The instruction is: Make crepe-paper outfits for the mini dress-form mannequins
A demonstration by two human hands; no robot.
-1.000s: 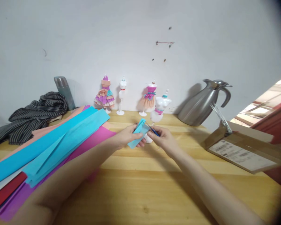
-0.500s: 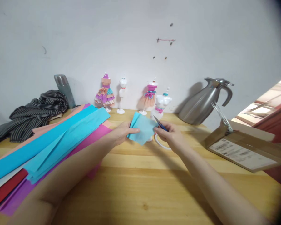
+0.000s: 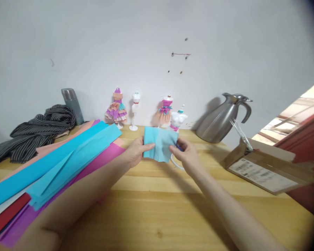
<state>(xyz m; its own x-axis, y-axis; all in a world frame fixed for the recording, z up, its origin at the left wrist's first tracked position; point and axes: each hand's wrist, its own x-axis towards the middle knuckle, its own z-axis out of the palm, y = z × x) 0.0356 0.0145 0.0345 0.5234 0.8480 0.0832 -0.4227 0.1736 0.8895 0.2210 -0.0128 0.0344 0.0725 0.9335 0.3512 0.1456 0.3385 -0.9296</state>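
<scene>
Between both hands a small blue paper piece point(image 3: 159, 146) is held spread out, a little above the wooden table point(image 3: 157, 209). My left hand point(image 3: 136, 151) pinches its left edge. At the paper's right edge my right hand point(image 3: 185, 153) grips it, closed as well on small blue-handled scissors point(image 3: 178, 147), which are mostly hidden behind the paper. A white tape ring point(image 3: 174, 162) lies on the table under the right hand. Just behind the paper stands a white mannequin bust point(image 3: 178, 120).
Long sheets of blue, pink, purple and red crepe paper point(image 3: 54, 164) lie at the left. Small dressed mannequins point(image 3: 117, 108) line the wall. A steel jug point(image 3: 219, 118), a flask point(image 3: 72, 103), striped cloth point(image 3: 34, 130) and a cardboard box point(image 3: 261, 167) stand around.
The blue paper piece went from folded and narrow to spread out flat between both hands. The scissors, earlier visible pointing up-left, are now mostly hidden behind the paper.
</scene>
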